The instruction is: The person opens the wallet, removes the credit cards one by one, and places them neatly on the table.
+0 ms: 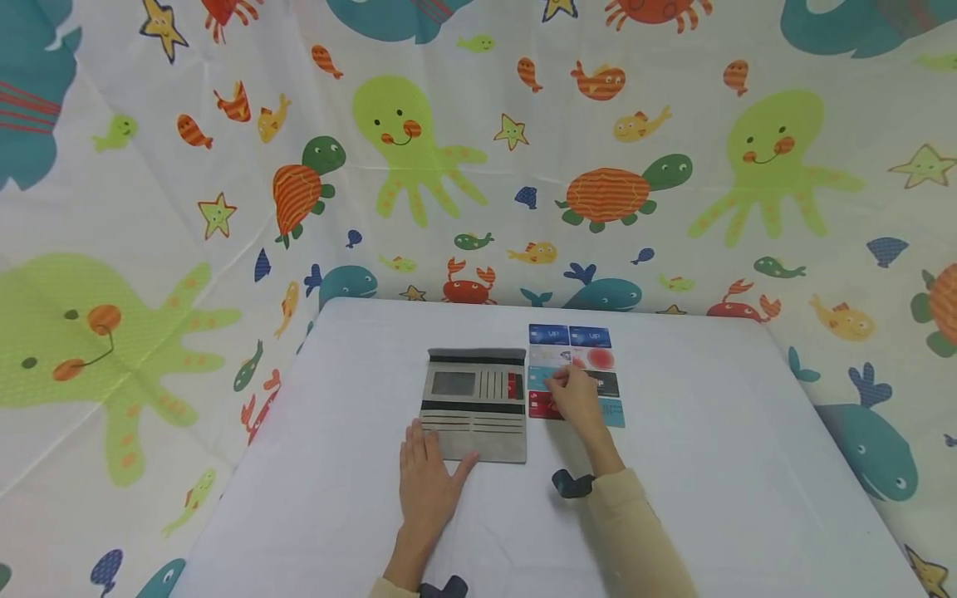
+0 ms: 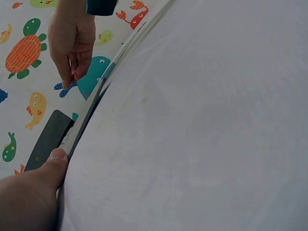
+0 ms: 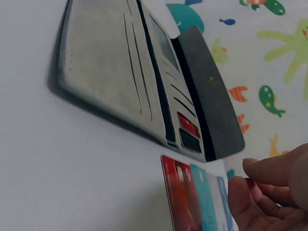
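An open grey wallet [image 1: 478, 447] lies on the white table, its dark flap [image 3: 211, 96] turned back at the far side. A red card [image 3: 188, 125] and a dark card [image 3: 189, 140] sit in its slots at the right. My left hand [image 1: 429, 490] rests on the wallet's near left corner, fingers straight and thumb along the near edge. Over the loose cards right of the wallet hovers my right hand [image 1: 579, 403], fingers loosely bent, fingertips close above a light blue card [image 1: 536, 379]; nothing shows between them. A red card [image 1: 540, 405] lies just below that one.
The loose cards form two columns: blue VIP cards [image 1: 549, 334] at the far end, a white card with red dots [image 1: 601, 359], a black card [image 1: 609, 384] and another light blue card [image 1: 613, 413] on the right. A sea-animal printed cloth [image 1: 463, 166] hangs behind the table.
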A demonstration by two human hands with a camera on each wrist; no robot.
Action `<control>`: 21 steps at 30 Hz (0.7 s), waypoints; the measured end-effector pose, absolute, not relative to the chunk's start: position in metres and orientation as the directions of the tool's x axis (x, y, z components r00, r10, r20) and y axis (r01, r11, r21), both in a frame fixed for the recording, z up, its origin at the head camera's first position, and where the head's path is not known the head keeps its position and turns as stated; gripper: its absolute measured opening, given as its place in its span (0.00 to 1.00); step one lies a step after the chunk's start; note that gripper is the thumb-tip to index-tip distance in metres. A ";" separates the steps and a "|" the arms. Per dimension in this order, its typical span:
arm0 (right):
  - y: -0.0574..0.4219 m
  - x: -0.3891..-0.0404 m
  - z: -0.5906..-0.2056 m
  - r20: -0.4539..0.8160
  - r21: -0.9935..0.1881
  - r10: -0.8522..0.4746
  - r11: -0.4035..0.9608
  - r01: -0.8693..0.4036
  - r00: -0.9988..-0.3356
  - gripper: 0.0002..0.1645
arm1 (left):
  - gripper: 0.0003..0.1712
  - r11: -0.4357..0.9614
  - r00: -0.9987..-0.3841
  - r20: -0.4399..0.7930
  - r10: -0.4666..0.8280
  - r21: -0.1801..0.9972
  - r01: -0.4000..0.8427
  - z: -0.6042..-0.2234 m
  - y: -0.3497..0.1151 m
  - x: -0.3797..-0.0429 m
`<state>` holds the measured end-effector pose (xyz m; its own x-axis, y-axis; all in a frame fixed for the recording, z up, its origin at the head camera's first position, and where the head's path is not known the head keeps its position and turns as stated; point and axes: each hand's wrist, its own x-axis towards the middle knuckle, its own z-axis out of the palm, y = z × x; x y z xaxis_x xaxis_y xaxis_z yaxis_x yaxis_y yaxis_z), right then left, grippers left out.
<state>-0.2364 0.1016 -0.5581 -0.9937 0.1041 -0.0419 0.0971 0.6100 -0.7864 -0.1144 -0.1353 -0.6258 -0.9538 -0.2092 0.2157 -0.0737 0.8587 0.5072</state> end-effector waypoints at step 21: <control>0.044 -0.267 -0.560 -0.133 -0.718 -0.140 0.696 -0.002 -0.981 0.20 | 0.53 0.868 -0.956 0.219 -0.196 0.493 -0.065 -0.629 -0.138 -0.116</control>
